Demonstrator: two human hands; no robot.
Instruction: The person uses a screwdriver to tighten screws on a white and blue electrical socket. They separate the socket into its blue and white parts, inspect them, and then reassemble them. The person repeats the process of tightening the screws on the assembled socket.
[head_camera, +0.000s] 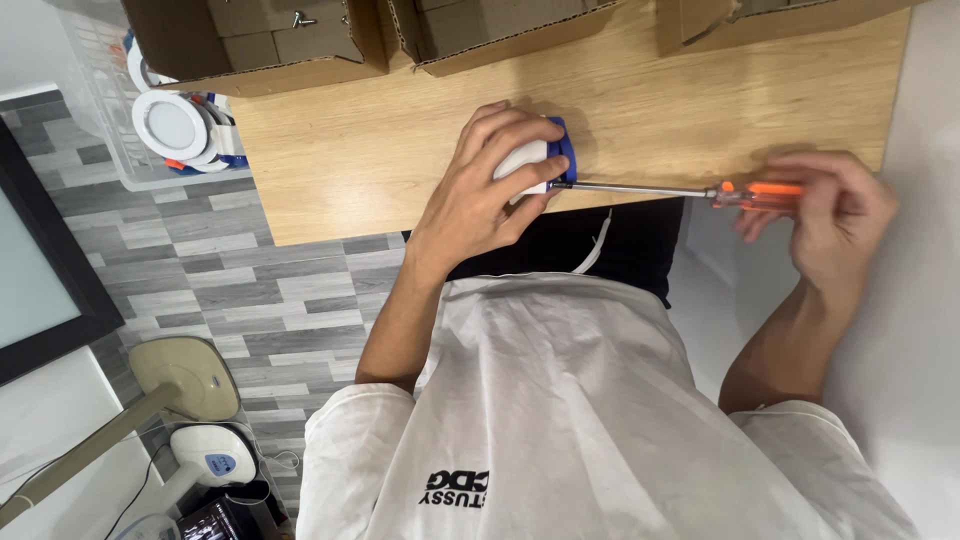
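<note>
The left hand (480, 195) is sitting at the centre of the frame, its fingers wrapped tight around a small white fitting (528, 165) with a blue ring, pressing it against the near edge of the wooden table (400, 150). The right hand (830, 205), at the right of the frame, is closing its fingers around the orange handle of a screwdriver (700, 190) — the hand is blurred, so the exact grip is hard to make out. The screwdriver's thin metal shaft is running level across the frame, its tip meeting the blue ring of the fitting.

Further out, cardboard boxes (300, 40) are lining the top of the frame along the table. At the upper left, a clear plastic bin (110, 150) is holding round white lamps (172, 125) with orange and blue clips.
</note>
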